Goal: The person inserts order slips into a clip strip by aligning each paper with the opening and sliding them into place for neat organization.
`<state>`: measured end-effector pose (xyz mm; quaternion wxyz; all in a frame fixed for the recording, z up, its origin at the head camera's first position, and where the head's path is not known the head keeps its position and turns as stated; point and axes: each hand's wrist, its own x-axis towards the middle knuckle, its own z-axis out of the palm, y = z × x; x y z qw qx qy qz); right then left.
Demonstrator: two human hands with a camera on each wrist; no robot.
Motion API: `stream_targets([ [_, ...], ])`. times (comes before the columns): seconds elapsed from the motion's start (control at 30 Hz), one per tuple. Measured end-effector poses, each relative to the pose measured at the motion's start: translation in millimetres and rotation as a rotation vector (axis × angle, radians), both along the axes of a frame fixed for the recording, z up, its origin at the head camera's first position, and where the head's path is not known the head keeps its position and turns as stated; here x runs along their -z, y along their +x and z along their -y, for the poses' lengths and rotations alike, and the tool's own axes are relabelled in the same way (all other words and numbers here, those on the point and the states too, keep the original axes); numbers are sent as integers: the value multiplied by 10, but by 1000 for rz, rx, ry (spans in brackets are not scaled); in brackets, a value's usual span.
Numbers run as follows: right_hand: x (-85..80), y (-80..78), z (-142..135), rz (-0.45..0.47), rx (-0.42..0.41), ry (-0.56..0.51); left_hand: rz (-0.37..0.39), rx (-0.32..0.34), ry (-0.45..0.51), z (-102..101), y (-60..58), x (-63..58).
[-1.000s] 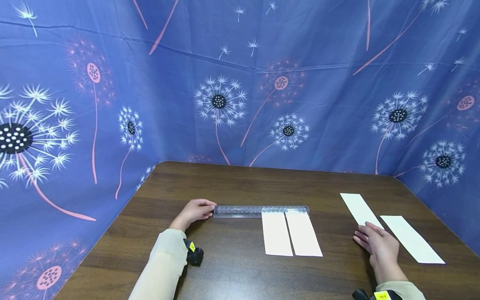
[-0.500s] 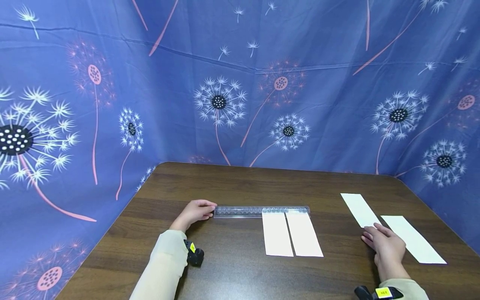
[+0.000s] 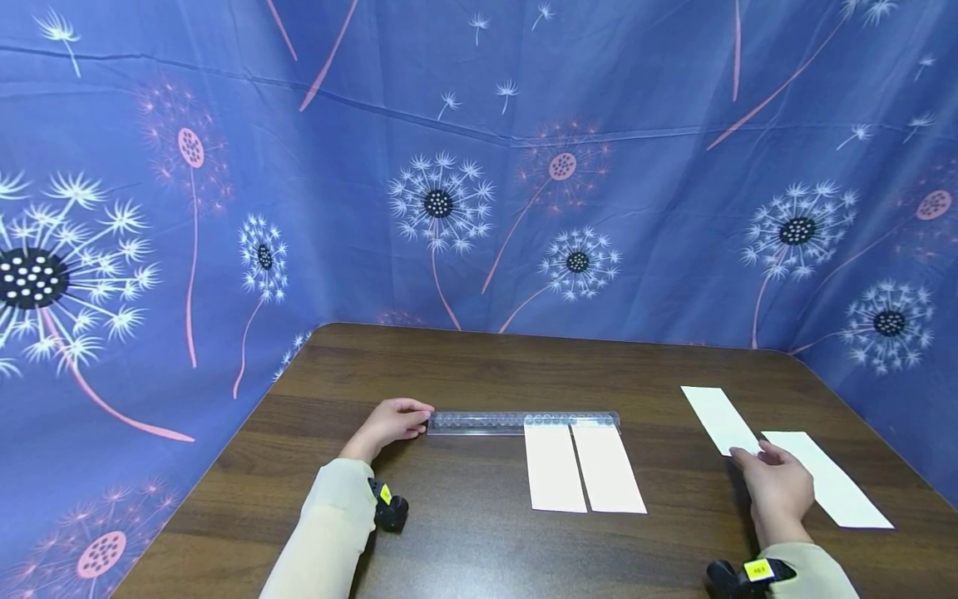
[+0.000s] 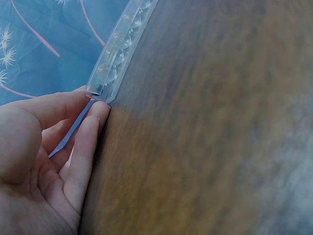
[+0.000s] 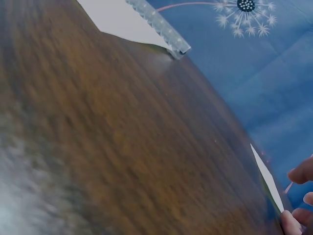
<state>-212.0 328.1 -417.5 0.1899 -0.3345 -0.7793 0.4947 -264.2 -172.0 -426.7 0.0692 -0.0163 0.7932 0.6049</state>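
Note:
My left hand [image 3: 385, 426] pinches the left end of a long clear plastic strip [image 3: 479, 423] with a row of round bumps. The left wrist view shows the thumb and fingertips at its end. Two white paper strips [image 3: 555, 470] lie side by side, their far ends beneath the plastic strip's right half. At the right, my right hand [image 3: 776, 491] pinches the near end of another white paper strip [image 3: 714, 418], which my fingers partly hide. The right wrist view shows this paper [image 5: 266, 178] almost edge-on. A fourth paper strip [image 3: 831, 487] lies just to its right.
The brown wooden table [image 3: 479, 549] has a blue cloth [image 3: 659, 249] with dandelion prints hanging behind it and at its sides. Small black cameras are strapped to both wrists.
My right hand has shifted a little right along the paper's near end, and its fingers have drawn together there. The left hand and plastic strip have stayed in place.

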Motion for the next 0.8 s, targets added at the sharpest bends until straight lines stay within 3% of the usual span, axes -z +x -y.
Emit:
stream_targets([
  [0.37,23,-111,-52,74,-78,187,-6,-11,-19,13,-5,19],
  [0.8,78,-194,-51,73,-70,324,-10,-16,-9,-2,0,29],
])
